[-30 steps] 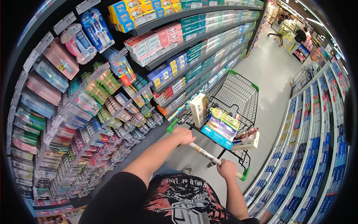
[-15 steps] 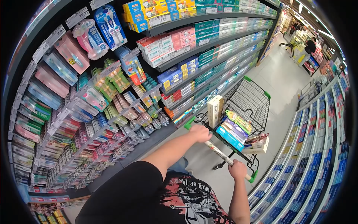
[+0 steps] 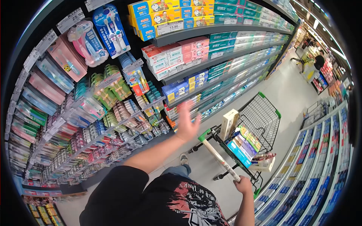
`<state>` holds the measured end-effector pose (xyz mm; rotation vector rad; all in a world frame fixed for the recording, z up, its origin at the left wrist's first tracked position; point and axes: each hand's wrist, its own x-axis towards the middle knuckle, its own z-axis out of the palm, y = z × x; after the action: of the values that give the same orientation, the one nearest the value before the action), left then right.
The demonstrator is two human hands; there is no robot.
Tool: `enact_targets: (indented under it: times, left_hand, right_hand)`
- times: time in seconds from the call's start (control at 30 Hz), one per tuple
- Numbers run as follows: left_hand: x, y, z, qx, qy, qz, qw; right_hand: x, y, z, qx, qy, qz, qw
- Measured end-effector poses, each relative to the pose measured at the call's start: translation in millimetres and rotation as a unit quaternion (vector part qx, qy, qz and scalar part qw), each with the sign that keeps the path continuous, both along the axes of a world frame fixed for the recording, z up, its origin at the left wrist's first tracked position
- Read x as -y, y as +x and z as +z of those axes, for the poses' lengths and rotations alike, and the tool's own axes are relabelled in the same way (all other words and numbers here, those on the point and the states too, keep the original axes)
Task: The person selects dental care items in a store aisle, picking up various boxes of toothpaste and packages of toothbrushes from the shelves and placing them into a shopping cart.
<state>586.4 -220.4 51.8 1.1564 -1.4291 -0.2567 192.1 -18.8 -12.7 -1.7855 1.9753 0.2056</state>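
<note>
My left hand (image 3: 187, 122) is raised in the air with its fingers spread and nothing in them. It is off the cart handle, between the shopping cart and the toothpaste shelves. My right hand (image 3: 242, 184) is wrapped round the cart handle (image 3: 220, 160) near its right end. Behind the handle is the black wire shopping cart (image 3: 264, 126) with green corners. It holds a cream-coloured box (image 3: 228, 124), a blue package (image 3: 240, 153), a green and yellow pack (image 3: 249, 139) and a pale box (image 3: 265, 164) on the right.
Shelves of boxed toothpaste (image 3: 196, 49) rise ahead on the left. Nearer hang rows of toothbrush packs (image 3: 111, 30) with price tags. Another long shelf (image 3: 305, 165) lines the right side. Far down the aisle are a person (image 3: 319, 60) and another cart (image 3: 299, 62).
My left hand has let go of the cart handle and lifted toward the shelves, opening its fingers. My right hand stays on the handle. The view has shifted slightly.
</note>
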Motion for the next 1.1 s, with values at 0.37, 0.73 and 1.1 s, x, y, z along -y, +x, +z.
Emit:
enact_targets:
  times: [0.37,0.73,1.1]
  left_hand:
    - [106.3,139.2,73.1,0.01,0.023,0.276,0.961]
    - [136.3,152.4,119.8,-0.099,0.02,0.188,0.977]
    - [168.9,165.5,104.8,-0.161,-0.028,0.186,0.969]
  right_hand:
    - [79.6,49.9,-10.1,0.045,0.007,-0.017,0.999]
    - [91.6,54.0,-8.8,0.012,0.016,-0.042,0.999]
    - [92.7,45.8,-26.0,-0.02,0.029,-0.018,0.999]
